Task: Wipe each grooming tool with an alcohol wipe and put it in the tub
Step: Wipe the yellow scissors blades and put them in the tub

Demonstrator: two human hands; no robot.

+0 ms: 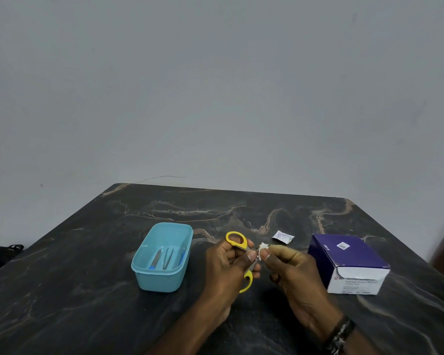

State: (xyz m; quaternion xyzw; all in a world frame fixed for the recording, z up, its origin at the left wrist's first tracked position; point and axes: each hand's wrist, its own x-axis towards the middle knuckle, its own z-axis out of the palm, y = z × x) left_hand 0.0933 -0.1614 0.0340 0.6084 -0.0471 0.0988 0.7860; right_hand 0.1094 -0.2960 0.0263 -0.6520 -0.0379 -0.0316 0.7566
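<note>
Left hand point(228, 262) gripped the yellow scissors point(237, 242) while the right hand point(287, 265) pinched the wipe point(263, 245) on the blades. Probably the tub point(162, 257) next.

Scissors point(244, 254) blades are hidden behind the hands and the wipe point(263, 246). Box point(354, 280) label print is blurred, unreadable. Both forearms are cut off by the bottom edge.

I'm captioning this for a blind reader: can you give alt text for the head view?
Two hands above a dark table: the left hand holds yellow-handled scissors while the right hand rubs a white wipe on them. A blue tub holding tools sits left, a wipe box right.
</note>
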